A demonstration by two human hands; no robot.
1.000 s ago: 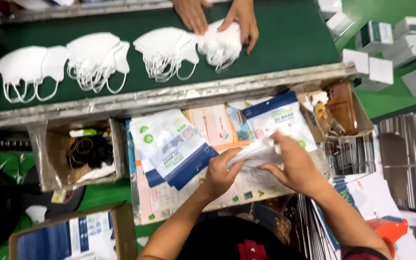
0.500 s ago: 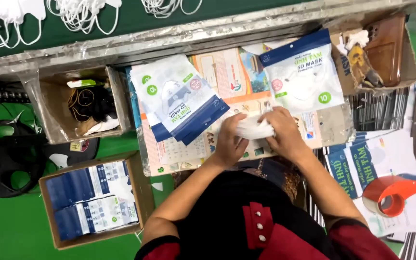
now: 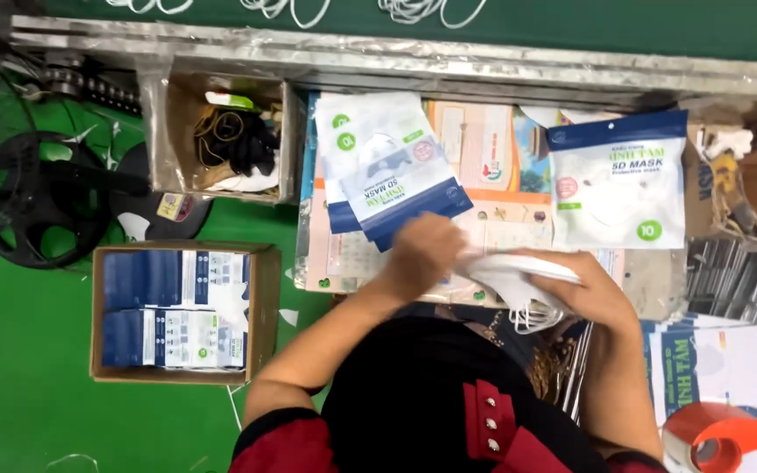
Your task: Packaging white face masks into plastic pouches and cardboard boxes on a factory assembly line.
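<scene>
My right hand (image 3: 590,292) grips a stack of white face masks (image 3: 519,274) over the front edge of the work surface, their ear loops hanging below. My left hand (image 3: 424,255) rests against the left end of the same stack, fingers curled on it. Just beyond my left hand lies a pile of empty white-and-blue mask pouches (image 3: 387,171). A filled white pouch with a blue top (image 3: 617,180) lies further right.
A cardboard box of packed pouches (image 3: 177,314) stands on the green floor at left. A small box with rubber bands (image 3: 225,140) sits beside the pouches. A red tape dispenser (image 3: 718,438) lies at bottom right. A black fan (image 3: 41,197) stands at far left.
The camera has tilted down, so the conveyor with masks and the other person's hands left the view. My hands drew the mask stack nearer my body and slightly right.
</scene>
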